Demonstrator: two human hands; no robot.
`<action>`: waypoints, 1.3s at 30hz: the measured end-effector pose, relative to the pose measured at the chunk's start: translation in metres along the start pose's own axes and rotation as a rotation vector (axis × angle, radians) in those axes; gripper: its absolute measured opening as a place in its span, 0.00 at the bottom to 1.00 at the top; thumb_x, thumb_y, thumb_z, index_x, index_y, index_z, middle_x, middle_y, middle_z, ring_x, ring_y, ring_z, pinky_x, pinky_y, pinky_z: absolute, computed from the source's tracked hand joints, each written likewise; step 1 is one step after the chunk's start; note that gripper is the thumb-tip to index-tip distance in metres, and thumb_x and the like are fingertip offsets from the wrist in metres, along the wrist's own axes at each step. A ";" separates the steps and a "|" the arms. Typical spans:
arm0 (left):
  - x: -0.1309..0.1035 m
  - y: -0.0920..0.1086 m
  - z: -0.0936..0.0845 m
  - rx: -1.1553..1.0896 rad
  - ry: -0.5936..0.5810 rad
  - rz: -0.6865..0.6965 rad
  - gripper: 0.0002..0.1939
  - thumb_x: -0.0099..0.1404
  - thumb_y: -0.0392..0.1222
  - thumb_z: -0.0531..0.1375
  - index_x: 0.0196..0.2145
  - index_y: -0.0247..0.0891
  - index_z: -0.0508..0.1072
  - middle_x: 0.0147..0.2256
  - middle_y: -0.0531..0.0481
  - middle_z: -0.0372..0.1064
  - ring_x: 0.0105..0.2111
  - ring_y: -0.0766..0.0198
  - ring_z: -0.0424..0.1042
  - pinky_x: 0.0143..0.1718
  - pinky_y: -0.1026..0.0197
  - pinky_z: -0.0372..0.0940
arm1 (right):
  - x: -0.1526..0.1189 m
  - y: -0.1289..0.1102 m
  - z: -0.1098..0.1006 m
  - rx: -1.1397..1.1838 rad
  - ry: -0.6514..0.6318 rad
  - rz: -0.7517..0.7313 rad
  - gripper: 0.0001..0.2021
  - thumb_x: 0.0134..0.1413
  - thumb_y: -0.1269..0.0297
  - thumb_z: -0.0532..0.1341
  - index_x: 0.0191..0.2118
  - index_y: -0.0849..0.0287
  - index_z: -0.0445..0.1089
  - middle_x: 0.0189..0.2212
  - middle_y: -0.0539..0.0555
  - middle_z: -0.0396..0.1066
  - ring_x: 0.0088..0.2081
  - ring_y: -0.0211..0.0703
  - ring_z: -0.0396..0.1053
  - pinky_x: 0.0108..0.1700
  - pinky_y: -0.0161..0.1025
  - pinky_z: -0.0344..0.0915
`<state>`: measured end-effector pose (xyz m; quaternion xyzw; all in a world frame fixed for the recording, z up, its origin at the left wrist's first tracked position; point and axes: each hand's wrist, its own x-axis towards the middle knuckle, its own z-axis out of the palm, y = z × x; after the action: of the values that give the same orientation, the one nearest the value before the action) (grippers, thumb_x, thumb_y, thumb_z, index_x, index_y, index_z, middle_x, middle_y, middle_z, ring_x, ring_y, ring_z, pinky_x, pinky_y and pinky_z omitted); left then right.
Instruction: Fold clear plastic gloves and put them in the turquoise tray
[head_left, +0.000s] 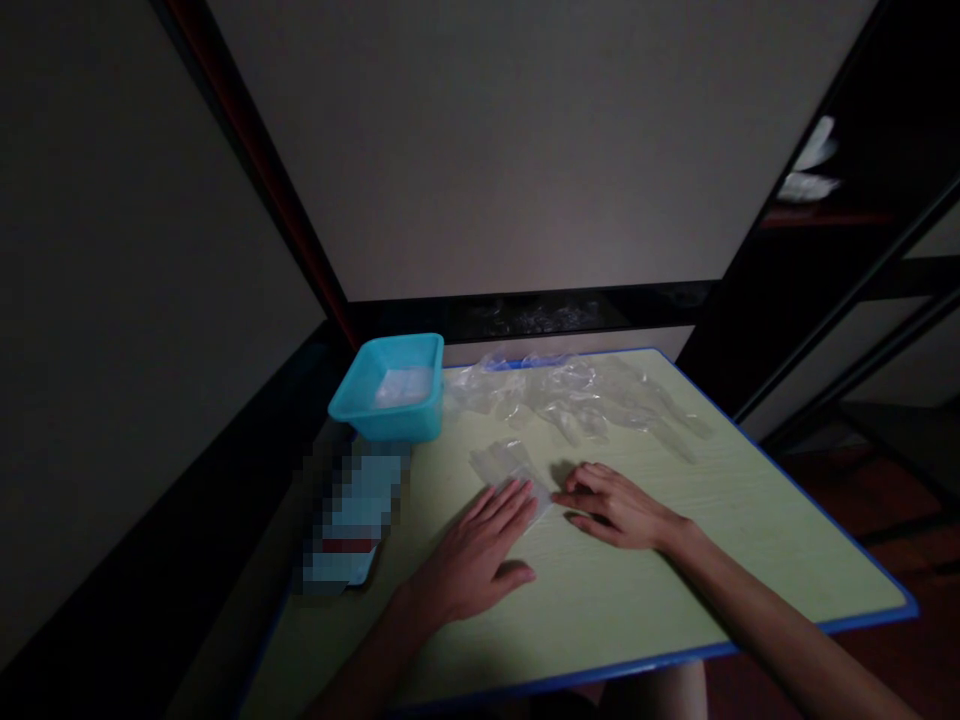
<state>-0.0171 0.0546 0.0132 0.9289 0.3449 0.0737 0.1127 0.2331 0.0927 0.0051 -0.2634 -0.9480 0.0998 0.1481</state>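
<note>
The left hand (480,560) lay flat, fingers extended, on the small plastic film (501,462), which was on the counter (720,570) nearer the wearer than the blue basin (390,424) and to its right. The right hand (611,507), apart from the left, had one fingertip at the film's edge; whether it pinched could not be determined. The step appeared to be flattening; the next move likely required steady left-hand pressure while the right worked that edge.
</note>
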 end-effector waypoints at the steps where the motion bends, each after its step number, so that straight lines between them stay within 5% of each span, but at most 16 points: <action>1: 0.000 0.000 0.001 0.004 -0.005 -0.001 0.35 0.59 0.47 0.57 0.60 0.40 0.45 0.61 0.46 0.38 0.60 0.57 0.39 0.58 0.52 0.40 | 0.000 0.000 0.000 -0.001 -0.004 0.002 0.18 0.58 0.62 0.51 0.52 0.59 0.62 0.38 0.58 0.61 0.40 0.45 0.58 0.43 0.44 0.57; 21: -0.010 -0.009 0.003 0.039 0.017 -0.044 0.34 0.59 0.45 0.57 0.59 0.45 0.47 0.62 0.47 0.35 0.61 0.55 0.35 0.58 0.48 0.40 | -0.001 0.001 0.001 -0.087 0.054 -0.036 0.16 0.58 0.60 0.51 0.49 0.61 0.64 0.37 0.58 0.63 0.39 0.43 0.60 0.40 0.41 0.58; 29: -0.008 -0.011 0.006 0.021 0.191 -0.117 0.24 0.58 0.40 0.57 0.52 0.38 0.60 0.55 0.41 0.55 0.55 0.53 0.52 0.54 0.48 0.50 | 0.012 0.003 0.005 -0.407 0.195 -0.244 0.13 0.60 0.70 0.49 0.27 0.61 0.66 0.23 0.50 0.64 0.27 0.38 0.60 0.28 0.37 0.53; 39: -0.008 -0.007 0.003 0.017 0.195 -0.146 0.22 0.58 0.41 0.57 0.51 0.39 0.62 0.51 0.43 0.58 0.51 0.53 0.56 0.52 0.50 0.54 | 0.028 0.003 0.004 -0.430 0.078 -0.310 0.13 0.60 0.72 0.48 0.28 0.61 0.65 0.24 0.51 0.66 0.26 0.37 0.62 0.29 0.37 0.57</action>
<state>-0.0264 0.0541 0.0081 0.8906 0.4218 0.1525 0.0757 0.2099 0.1094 0.0076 -0.1441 -0.9701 -0.1381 0.1384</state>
